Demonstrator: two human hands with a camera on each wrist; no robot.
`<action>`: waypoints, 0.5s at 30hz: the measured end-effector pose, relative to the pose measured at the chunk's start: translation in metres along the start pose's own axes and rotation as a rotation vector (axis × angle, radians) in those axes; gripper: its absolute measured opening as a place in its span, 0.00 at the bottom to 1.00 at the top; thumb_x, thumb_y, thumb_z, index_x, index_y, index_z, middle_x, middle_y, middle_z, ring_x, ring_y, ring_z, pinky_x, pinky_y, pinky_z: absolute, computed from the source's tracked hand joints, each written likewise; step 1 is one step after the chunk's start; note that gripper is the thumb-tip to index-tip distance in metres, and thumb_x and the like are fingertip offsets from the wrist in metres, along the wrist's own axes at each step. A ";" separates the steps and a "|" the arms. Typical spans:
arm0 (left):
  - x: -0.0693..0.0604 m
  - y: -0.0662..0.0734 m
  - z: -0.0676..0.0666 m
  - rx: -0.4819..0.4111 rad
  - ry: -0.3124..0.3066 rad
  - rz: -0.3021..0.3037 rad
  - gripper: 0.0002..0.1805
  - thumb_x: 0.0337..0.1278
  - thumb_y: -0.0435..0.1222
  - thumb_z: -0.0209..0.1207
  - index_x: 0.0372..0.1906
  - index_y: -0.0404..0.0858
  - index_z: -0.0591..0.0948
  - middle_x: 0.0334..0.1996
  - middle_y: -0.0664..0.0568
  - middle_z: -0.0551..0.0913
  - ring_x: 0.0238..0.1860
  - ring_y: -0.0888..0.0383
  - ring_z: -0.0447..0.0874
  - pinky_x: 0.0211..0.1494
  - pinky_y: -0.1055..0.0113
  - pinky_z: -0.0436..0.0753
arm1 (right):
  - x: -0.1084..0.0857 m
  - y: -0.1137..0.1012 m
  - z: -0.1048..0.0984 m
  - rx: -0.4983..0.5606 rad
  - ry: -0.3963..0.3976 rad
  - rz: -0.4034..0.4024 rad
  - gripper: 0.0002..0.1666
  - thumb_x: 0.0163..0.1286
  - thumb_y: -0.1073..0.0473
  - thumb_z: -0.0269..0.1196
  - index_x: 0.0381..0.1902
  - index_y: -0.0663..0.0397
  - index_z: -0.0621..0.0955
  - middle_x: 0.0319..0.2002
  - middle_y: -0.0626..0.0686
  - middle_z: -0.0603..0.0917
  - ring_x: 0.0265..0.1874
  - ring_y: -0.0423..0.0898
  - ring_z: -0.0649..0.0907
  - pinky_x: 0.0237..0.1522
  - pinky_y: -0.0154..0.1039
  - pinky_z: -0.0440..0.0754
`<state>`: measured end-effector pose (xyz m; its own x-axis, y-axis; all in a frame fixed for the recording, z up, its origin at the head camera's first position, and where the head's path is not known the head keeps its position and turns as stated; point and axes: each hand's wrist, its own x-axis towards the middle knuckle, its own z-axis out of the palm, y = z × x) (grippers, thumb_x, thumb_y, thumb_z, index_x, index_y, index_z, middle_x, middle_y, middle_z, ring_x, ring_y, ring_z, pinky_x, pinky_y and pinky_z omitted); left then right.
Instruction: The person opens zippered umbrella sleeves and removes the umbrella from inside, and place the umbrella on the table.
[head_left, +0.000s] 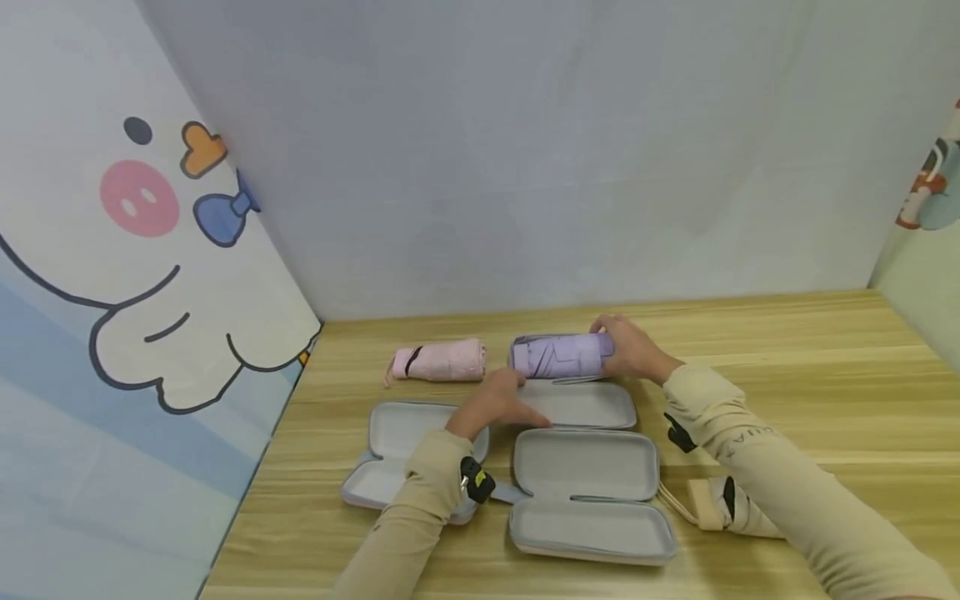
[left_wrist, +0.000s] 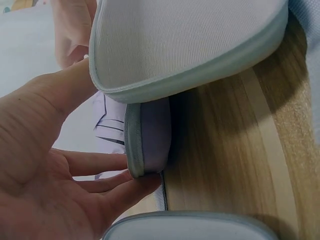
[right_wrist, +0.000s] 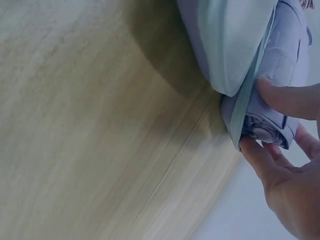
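Observation:
A folded purple umbrella (head_left: 558, 357) lies in the back half of an open purple zip case (head_left: 588, 406) with a pale grey lining. At the right end my right hand (head_left: 636, 348) grips it, the thumb (right_wrist: 287, 100) on the umbrella and the fingers round the case end. My left hand (head_left: 498, 406) holds the case's left end. In the left wrist view, its fingers (left_wrist: 115, 187) touch the purple shell (left_wrist: 156, 135), while the thumb reaches the rim of the lined lid (left_wrist: 190, 40); the thumb tip is hidden.
A pink folded umbrella (head_left: 446, 361) lies at the back left. Two more open cases stand nearer, one at the left (head_left: 412, 425) and one in the middle (head_left: 585, 462). A cream umbrella (head_left: 742, 508) lies partly under the right sleeve. A grey wall (head_left: 525, 167) backs the wooden table.

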<state>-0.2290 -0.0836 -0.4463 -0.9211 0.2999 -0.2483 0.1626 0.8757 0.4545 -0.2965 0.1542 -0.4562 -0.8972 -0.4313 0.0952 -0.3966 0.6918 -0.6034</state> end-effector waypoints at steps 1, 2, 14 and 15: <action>0.000 0.000 0.000 0.004 0.004 0.005 0.45 0.34 0.52 0.75 0.57 0.28 0.74 0.55 0.39 0.75 0.57 0.46 0.73 0.58 0.57 0.73 | -0.001 0.000 0.000 0.005 0.001 -0.006 0.34 0.38 0.73 0.70 0.48 0.67 0.73 0.47 0.70 0.73 0.44 0.61 0.74 0.44 0.55 0.75; 0.000 0.001 0.000 0.008 0.009 0.014 0.45 0.34 0.52 0.75 0.57 0.28 0.74 0.55 0.39 0.76 0.57 0.46 0.73 0.58 0.57 0.73 | -0.001 0.001 0.000 0.012 0.005 -0.013 0.34 0.38 0.73 0.70 0.48 0.67 0.72 0.47 0.70 0.72 0.43 0.61 0.74 0.44 0.54 0.74; -0.001 0.000 0.001 0.014 0.039 0.038 0.44 0.32 0.51 0.76 0.55 0.27 0.75 0.53 0.39 0.77 0.55 0.47 0.75 0.56 0.58 0.75 | -0.009 0.001 -0.004 0.381 -0.028 0.014 0.32 0.47 0.75 0.67 0.54 0.67 0.72 0.52 0.70 0.71 0.38 0.57 0.77 0.36 0.43 0.78; -0.001 0.000 0.001 0.012 0.039 0.037 0.45 0.32 0.51 0.76 0.56 0.27 0.75 0.54 0.39 0.77 0.55 0.47 0.75 0.56 0.58 0.75 | -0.008 0.001 -0.003 0.352 -0.023 0.011 0.35 0.46 0.73 0.69 0.55 0.67 0.73 0.54 0.69 0.71 0.41 0.57 0.76 0.39 0.44 0.77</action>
<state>-0.2278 -0.0841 -0.4466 -0.9275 0.3174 -0.1976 0.2010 0.8689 0.4523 -0.2900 0.1599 -0.4552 -0.8948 -0.4406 0.0721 -0.2924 0.4564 -0.8404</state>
